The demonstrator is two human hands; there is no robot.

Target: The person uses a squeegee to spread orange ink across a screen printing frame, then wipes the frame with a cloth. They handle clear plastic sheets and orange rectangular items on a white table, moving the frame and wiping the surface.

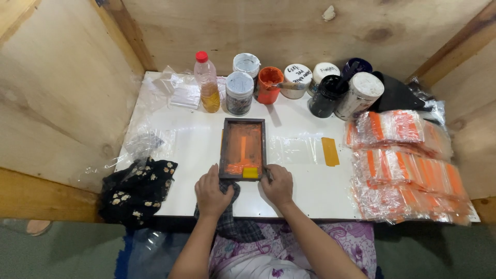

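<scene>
A small dark-framed printing screen (243, 124) smeared with orange ink lies flat on the white table (310, 191). A yellow squeegee (250, 172) rests inside the frame at its near edge. My left hand (211, 192) rests at the frame's near left corner, on a dark checked cloth (227, 219). My right hand (279, 185) touches the frame's near right corner, fingers curled against its edge. A clear plastic bag (297, 150) lies just right of the frame.
Several ink jars (239, 92), an open orange pot (269, 82) with a brush, and a bottle of yellow liquid (207, 82) line the back. Stacks of orange-printed clear bags (408, 170) fill the right side. A yellow strip (330, 151) lies nearby. Floral black cloth (137, 191) hangs at left.
</scene>
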